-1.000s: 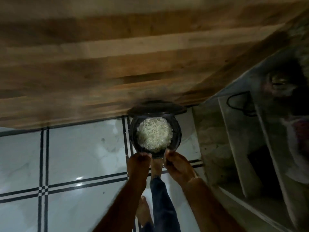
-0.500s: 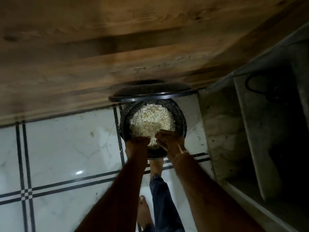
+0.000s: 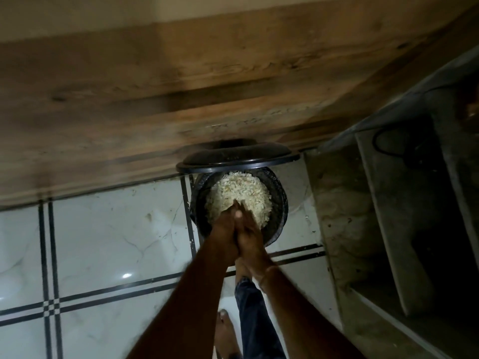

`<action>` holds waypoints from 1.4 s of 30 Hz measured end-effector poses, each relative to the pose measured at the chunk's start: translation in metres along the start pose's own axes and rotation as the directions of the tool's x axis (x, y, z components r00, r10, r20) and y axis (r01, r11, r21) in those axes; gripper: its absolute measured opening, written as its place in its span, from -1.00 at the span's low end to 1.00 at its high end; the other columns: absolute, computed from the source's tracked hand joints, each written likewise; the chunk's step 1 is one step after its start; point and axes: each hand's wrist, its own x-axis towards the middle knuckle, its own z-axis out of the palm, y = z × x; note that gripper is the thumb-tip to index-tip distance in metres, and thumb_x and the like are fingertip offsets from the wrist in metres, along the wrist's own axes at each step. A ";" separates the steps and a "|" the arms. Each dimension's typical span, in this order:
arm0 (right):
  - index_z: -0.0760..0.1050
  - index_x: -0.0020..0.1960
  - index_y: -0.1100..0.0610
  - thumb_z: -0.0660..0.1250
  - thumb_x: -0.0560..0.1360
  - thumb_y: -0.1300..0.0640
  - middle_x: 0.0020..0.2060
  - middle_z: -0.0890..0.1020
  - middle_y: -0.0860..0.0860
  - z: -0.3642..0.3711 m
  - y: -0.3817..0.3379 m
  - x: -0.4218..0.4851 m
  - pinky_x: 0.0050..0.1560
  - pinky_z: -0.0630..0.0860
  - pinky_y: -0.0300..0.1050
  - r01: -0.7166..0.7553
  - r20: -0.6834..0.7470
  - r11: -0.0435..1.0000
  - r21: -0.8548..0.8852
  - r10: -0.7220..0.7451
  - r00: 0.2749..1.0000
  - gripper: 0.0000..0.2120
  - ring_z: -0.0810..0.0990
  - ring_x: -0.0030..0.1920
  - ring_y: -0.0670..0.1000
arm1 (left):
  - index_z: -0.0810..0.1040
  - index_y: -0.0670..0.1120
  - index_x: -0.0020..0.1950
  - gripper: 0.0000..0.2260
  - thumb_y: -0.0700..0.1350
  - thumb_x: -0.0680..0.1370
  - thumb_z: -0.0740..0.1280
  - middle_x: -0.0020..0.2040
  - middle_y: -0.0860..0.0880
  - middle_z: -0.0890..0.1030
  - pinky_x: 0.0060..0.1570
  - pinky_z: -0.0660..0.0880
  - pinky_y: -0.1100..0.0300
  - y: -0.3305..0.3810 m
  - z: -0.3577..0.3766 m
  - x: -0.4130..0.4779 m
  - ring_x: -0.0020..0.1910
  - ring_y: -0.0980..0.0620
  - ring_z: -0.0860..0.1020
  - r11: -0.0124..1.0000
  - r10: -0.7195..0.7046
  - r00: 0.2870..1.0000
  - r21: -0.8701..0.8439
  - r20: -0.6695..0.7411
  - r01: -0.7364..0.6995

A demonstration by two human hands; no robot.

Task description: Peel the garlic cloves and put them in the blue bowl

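A black pedal bin (image 3: 282,203) stands on the tiled floor with its lid (image 3: 238,156) raised. It is heaped with pale, papery garlic peels (image 3: 241,193). Over the bin's near side, my left hand (image 3: 223,235) and my right hand (image 3: 251,235) are pressed palm to palm, fingers straight and pointing at the peels. Nothing shows between the palms. No blue bowl and no whole cloves are in view.
My bare foot (image 3: 242,268) sits at the bin's base, with a jeans leg (image 3: 255,309) behind it and the other foot (image 3: 225,332) nearer me. A wooden cabinet front (image 3: 207,86) rises behind the bin. Grey stone shelving (image 3: 383,216) stands to the right.
My hands were apart at the bin's near rim. They have moved forward over the peels and come together palm to palm. The view has closed in on the bin.
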 end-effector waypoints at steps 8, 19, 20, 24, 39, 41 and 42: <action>0.34 0.58 -0.12 0.17 0.64 -0.36 0.55 0.40 -0.07 -0.012 -0.002 -0.025 0.50 0.37 -0.09 0.066 0.098 0.998 0.010 -0.067 0.993 -0.40 0.37 0.54 0.02 | 0.51 -0.12 0.48 -0.59 0.06 0.70 0.24 0.28 -0.06 0.66 0.41 0.41 -0.04 -0.007 0.012 -0.036 0.32 -0.11 0.56 0.999 -0.002 1.000 0.036 0.000 0.002; 0.50 0.48 0.08 0.19 0.74 0.04 0.37 0.57 0.03 -0.065 -0.059 -0.179 0.15 0.46 -0.45 0.286 -0.078 0.957 -0.055 -0.290 0.954 -0.65 0.55 0.28 -0.05 | 0.38 -0.04 0.58 -0.53 -0.02 0.68 0.34 0.58 -0.12 0.36 0.45 0.32 0.10 -0.017 0.017 -0.184 0.53 -0.13 0.37 0.561 0.504 0.863 0.750 0.028 -0.352; 0.54 0.43 0.09 0.19 0.74 0.05 0.29 0.61 0.02 -0.073 -0.060 -0.200 0.03 0.45 -0.53 0.312 -0.084 0.946 -0.087 -0.319 0.944 -0.68 0.58 0.18 -0.08 | 0.39 -0.03 0.58 -0.54 -0.03 0.68 0.33 0.57 -0.12 0.38 0.41 0.33 0.15 -0.023 0.018 -0.205 0.52 -0.12 0.39 0.465 0.539 0.838 0.800 0.083 -0.379; 0.61 0.34 0.08 0.25 0.72 0.04 0.20 0.66 0.00 -0.112 -0.049 -0.299 0.24 0.52 -0.28 0.423 -0.114 0.868 -0.261 -0.463 0.879 -0.72 0.62 0.22 -0.02 | 0.54 -0.01 0.43 -0.69 -0.08 0.67 0.34 0.40 -0.07 0.58 0.18 0.39 0.28 -0.060 0.017 -0.300 0.30 0.00 0.55 0.174 0.549 0.777 0.866 0.309 -0.468; 0.61 0.29 -0.02 0.23 0.69 -0.10 0.14 0.64 -0.11 -0.308 0.091 -0.581 0.10 0.53 -0.17 0.486 -0.546 0.780 -0.395 -0.625 0.559 -0.70 0.58 0.11 -0.19 | 0.49 0.09 0.46 -0.62 0.03 0.64 0.38 0.40 0.02 0.52 0.22 0.40 0.22 -0.296 0.126 -0.498 0.38 0.02 0.46 -0.397 0.259 0.432 0.503 0.864 -0.767; 0.59 0.32 -0.04 0.25 0.70 -0.08 0.17 0.64 -0.13 -0.339 0.111 -0.598 0.17 0.54 -0.18 0.485 -0.617 0.795 -0.364 -0.596 0.514 -0.73 0.58 0.15 -0.19 | 0.50 0.08 0.45 -0.61 0.02 0.63 0.39 0.40 0.01 0.52 0.25 0.41 0.19 -0.329 0.147 -0.502 0.38 0.01 0.48 -0.425 0.213 0.417 0.468 0.883 -0.775; 0.59 0.33 -0.06 0.26 0.70 -0.06 0.20 0.63 -0.15 -0.359 0.126 -0.608 0.20 0.53 -0.19 0.481 -0.657 0.810 -0.336 -0.567 0.496 -0.73 0.58 0.18 -0.18 | 0.51 0.07 0.45 -0.62 0.01 0.62 0.39 0.41 0.02 0.52 0.27 0.41 0.21 -0.352 0.158 -0.504 0.38 0.01 0.48 -0.433 0.184 0.414 0.451 0.892 -0.780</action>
